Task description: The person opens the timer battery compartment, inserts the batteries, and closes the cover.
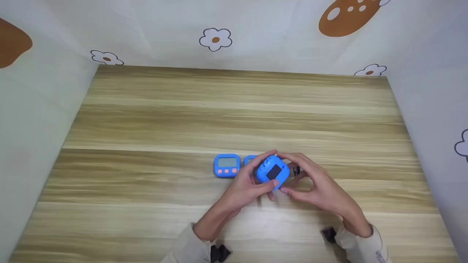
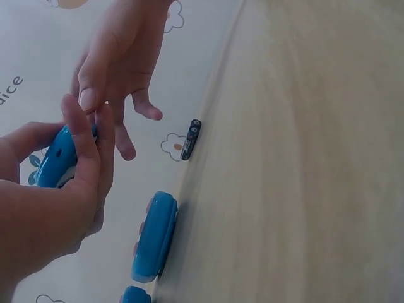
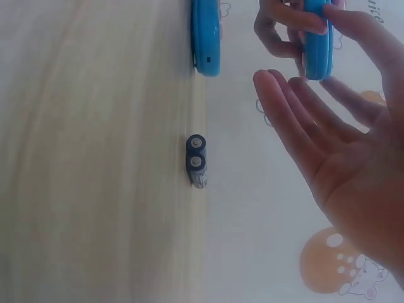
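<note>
My left hand [image 1: 244, 184] holds a blue digital timer [image 1: 264, 174] with its back up, a dark rectangle showing on it. The left thumb lies on the back face, and the fingers go round the edge. My right hand [image 1: 321, 184] is at the timer's right side; one fingertip touches the upper edge, while the other fingers are extended and apart from it. Two small batteries [image 3: 197, 161] stand side by side on the table, partly hidden behind the right hand in the head view.
A second blue timer [image 1: 226, 166] lies face up to the left, with a grey screen and pink buttons. Another blue timer [image 1: 249, 159] beside it is mostly covered by the left hand. Patterned sheets [image 1: 164, 33] bound the wooden table [image 1: 146, 120].
</note>
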Action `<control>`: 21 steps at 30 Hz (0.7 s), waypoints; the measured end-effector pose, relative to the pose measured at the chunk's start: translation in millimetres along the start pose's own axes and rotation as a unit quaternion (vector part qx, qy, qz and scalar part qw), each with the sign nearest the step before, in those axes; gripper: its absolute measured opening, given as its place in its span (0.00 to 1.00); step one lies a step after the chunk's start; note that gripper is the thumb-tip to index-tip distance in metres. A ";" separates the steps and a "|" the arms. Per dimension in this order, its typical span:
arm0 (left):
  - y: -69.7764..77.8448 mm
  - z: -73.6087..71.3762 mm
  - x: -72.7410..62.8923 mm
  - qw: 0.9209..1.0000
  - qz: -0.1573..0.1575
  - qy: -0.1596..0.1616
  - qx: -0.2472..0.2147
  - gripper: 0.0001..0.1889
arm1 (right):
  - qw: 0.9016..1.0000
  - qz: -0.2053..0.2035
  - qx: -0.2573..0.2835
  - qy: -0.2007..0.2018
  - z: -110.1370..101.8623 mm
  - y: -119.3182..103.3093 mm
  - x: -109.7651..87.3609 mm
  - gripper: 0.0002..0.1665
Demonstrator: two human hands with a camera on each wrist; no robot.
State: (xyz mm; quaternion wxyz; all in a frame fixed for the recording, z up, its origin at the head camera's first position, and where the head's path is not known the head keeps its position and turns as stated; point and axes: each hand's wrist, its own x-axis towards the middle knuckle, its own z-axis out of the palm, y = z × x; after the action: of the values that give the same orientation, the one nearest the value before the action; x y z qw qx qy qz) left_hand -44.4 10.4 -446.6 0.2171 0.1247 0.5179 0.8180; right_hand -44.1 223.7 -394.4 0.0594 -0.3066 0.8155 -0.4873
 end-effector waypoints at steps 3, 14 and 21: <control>1.3 -3.0 -0.5 1.000 -0.006 0.002 0.028 0.38 | 1.000 -0.008 0.002 -0.005 1.0 0.0 0.3 0.45; 4.8 -6.4 -0.5 0.991 0.030 0.024 0.130 0.39 | 0.998 0.018 -0.009 0.063 3.4 -1.3 0.1 0.38; 8.2 -7.6 -0.8 0.877 0.161 0.068 0.447 0.42 | 0.994 -0.042 0.006 0.098 6.6 -2.8 0.7 0.38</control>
State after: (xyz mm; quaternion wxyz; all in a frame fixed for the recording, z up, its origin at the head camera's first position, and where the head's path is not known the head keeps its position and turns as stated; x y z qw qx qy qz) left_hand -48.8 1.0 -442.4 -0.0316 0.2344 0.8148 0.5294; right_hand -40.8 217.4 -395.4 -0.0396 -0.2907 0.8011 -0.5217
